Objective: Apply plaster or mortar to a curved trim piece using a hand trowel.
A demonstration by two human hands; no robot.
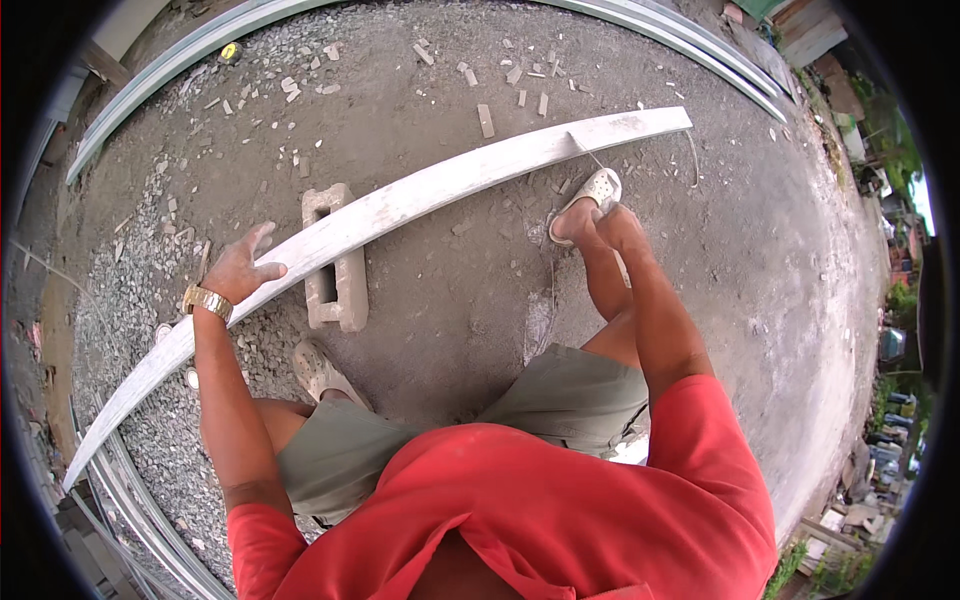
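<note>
A long whitish board, curved by the lens, lies across in front of me. It rests over a grey hollow concrete block. At the board's near left part is my left hand, a watch on its wrist. Its fingers are spread, and the thumb lies at the board's edge. My right hand reaches low beside my right clog, its fingers bunched downward; anything in them is hidden. A thin cord runs from the board toward that clog. Another thin strand hangs at the board's right end.
Gravel covers the ground on the left. Small broken pieces are scattered beyond the board. Long metal channels lie along the far side, and more lie at lower left. A yellow round object sits at far left.
</note>
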